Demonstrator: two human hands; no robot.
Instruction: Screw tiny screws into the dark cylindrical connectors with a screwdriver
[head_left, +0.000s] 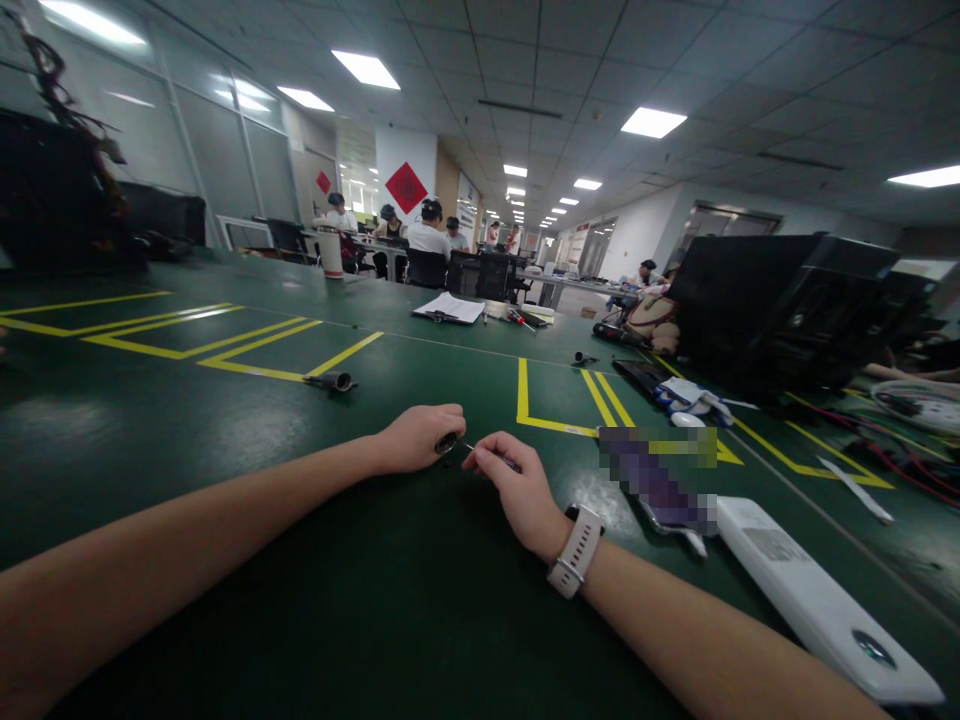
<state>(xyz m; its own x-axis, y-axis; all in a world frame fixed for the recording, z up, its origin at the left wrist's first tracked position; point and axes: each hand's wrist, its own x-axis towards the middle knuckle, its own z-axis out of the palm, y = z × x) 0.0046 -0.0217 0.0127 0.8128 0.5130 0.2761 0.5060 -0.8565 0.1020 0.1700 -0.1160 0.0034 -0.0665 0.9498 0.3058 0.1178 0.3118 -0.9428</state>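
Note:
My left hand [418, 437] rests on the green table [225, 450], its fingers closed around a small dark cylindrical part [446, 443]. My right hand [517, 487], with a white watch [576, 550] on the wrist, pinches a thin screwdriver-like tool [491, 455] whose metal tip points into that part. Both hands meet at the middle of the table, almost touching.
A white flat device [817, 600] lies at the right, next to a blurred patch. A dark cylinder [334, 381] lies on yellow floor-tape lines. A clipboard with paper [448, 308], a black box [780, 310], cables and gloves [690, 397] sit farther back. Several people work at distant desks.

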